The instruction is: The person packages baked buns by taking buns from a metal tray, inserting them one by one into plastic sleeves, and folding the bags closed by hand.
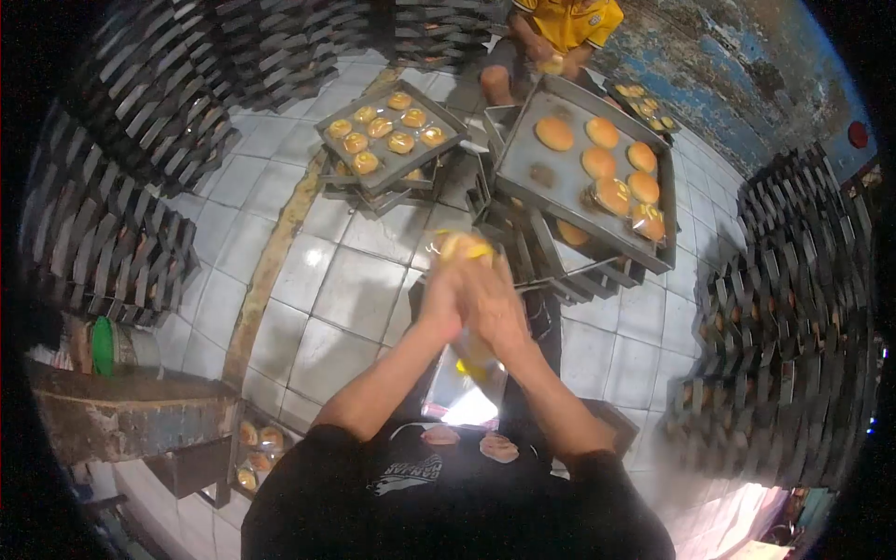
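My left hand (446, 297) and my right hand (495, 303) are pressed close together in front of my body, fingers curled round a bun in clear wrapping (462, 246) with yellow print. The hands and bun are blurred by motion. Below them, a shiny pile of clear wrappers (467, 383) lies at my lap. Ahead to the right, a metal tray (527, 173) holds several round golden buns, two of them wrapped near its right corner. To the left of it, another tray (327, 126) carries several wrapped buns.
Stacked dark trays stand along the left wall (121, 224) and the right side (775, 327). A person in a yellow shirt (565, 23) sits beyond the bun tray, holding something. A wooden bench (140, 415) and a green-rimmed bucket (126, 347) are at lower left.
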The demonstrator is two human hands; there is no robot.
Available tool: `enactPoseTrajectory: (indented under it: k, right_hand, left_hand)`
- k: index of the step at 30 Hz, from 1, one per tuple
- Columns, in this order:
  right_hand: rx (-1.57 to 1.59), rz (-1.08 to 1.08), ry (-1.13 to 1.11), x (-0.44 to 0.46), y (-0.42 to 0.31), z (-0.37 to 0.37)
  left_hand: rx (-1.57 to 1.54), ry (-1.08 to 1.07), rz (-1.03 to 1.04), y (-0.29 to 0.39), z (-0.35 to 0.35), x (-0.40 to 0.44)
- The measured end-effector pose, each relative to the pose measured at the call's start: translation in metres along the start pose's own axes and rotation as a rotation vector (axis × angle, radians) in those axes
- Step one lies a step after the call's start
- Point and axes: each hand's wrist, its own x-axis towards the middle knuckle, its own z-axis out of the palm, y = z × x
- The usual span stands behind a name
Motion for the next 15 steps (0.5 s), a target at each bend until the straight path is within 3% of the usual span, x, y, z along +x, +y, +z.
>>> enactPoseTrajectory:
  k: [2,3,4,6,8,10,11,13,15]
  right_hand:
    - [-0.061,0.094,-0.103,0.013,0.013,-0.007]
    - [-0.076,-0.053,0.073,0.016,0.015,-0.006]
    - [-0.068,-0.054,0.068,0.019,0.004,-0.018]
    - [0.155,-0.060,0.086,0.016,-0.018,-0.041]
    - [0.193,0.054,0.018,0.005,-0.023,-0.028]
    - [0.549,0.213,-0.161,0.001,-0.030,-0.018]
    - [0.814,0.268,-0.262,-0.006,-0.038,-0.025]
    - [1.593,-0.147,-0.717,-0.026,-0.062,-0.039]
    - [1.715,-0.169,-0.927,-0.033,-0.068,-0.048]
  left_hand:
    - [0.311,0.102,0.392,-0.033,0.018,0.000]
    - [0.331,0.192,0.456,-0.034,0.023,0.004]
    - [0.332,0.202,0.458,-0.023,0.022,0.004]
    - [-0.032,0.029,0.146,0.004,0.017,0.005]
    - [-0.065,0.117,0.082,0.019,0.027,0.003]
    - [-0.104,0.017,-0.020,0.017,0.013,0.014]
    - [0.035,0.082,-0.023,0.018,0.007,0.015]
    - [0.007,0.092,0.066,0.035,-0.002,0.017]
    - [-0.029,0.114,0.178,0.054,-0.019,0.014]
